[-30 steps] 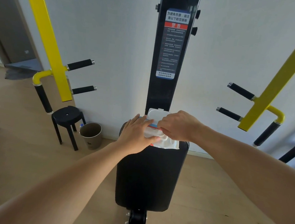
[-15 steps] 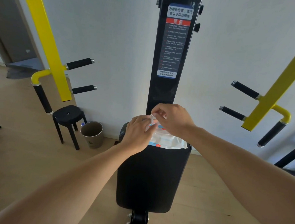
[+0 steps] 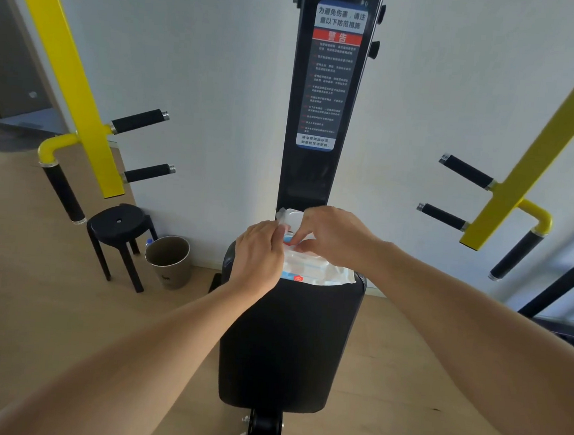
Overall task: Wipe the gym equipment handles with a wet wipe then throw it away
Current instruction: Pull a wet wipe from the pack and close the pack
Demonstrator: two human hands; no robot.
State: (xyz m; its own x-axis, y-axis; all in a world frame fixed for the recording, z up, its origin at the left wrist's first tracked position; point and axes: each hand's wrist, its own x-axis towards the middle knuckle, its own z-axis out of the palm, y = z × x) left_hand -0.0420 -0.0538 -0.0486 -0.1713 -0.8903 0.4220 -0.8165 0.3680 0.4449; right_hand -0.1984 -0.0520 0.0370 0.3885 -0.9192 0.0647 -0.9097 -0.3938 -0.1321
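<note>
- A second ago your left hand [image 3: 258,253] lay flat on the wet-wipe pack [image 3: 319,271] while your right hand [image 3: 332,236] was at the flip lid [image 3: 290,217]; now the lid stands up and both hands have bunched together at the opening.
- The pack has stayed at the far end of the black padded seat [image 3: 289,341], against the upright post [image 3: 327,83].
- Your right fingers are curled down into the opening, seemingly pinching a wipe, though the wipe itself is hidden.
- Your left fingers curl over the pack's near edge, steadying it.
- So no wipe is free yet: the black grip handles [image 3: 138,121] remain unwiped, and the bin [image 3: 169,259] beside the stool [image 3: 118,221] waits.
</note>
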